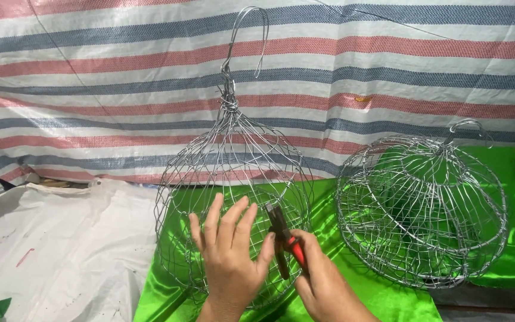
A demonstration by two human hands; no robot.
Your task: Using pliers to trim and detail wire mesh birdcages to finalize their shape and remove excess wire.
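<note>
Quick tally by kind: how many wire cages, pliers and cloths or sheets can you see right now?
Wire cages: 2, the one under the left hand at, the other beside it; a third may show at the right edge.
Pliers: 1, in the right hand.
Cloths and sheets: 3, green cloth, white sheet, striped tarp.
Total: 6

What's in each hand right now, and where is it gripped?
The right hand grips red-handled pliers by the handles. The left hand holds nothing, its fingers spread against the upright silver wire-mesh cage.
</note>
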